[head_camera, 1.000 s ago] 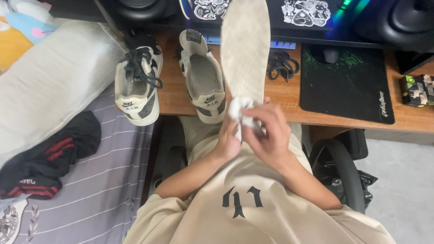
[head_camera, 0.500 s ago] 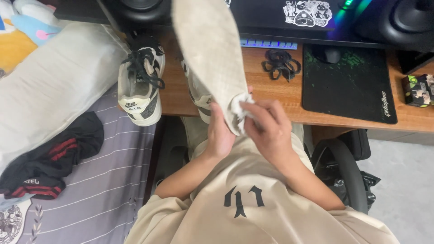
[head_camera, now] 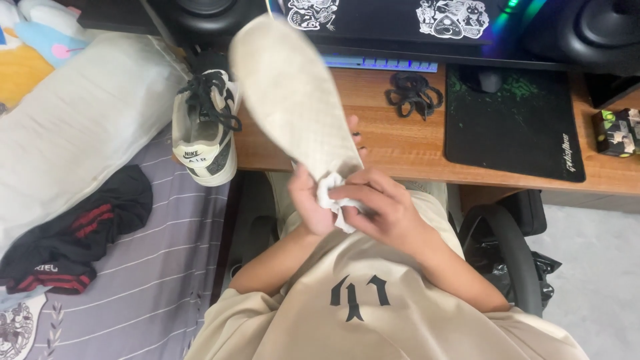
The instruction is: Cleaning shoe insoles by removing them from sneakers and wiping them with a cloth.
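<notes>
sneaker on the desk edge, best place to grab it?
Take the sneaker by its heel collar, coming from the near side. The heel points toward the person and overhangs the wooden desk edge, so it is exposed, and loose black laces clutter the top.

Second shoe [head_camera: 283, 200] behind insole [head_camera: 293, 100]

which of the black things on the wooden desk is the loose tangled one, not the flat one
The bundle of black shoelaces, lying coiled on bare wood left of the mouse pad. The pad is a flat black rectangle with a mouse at its top edge.
</notes>
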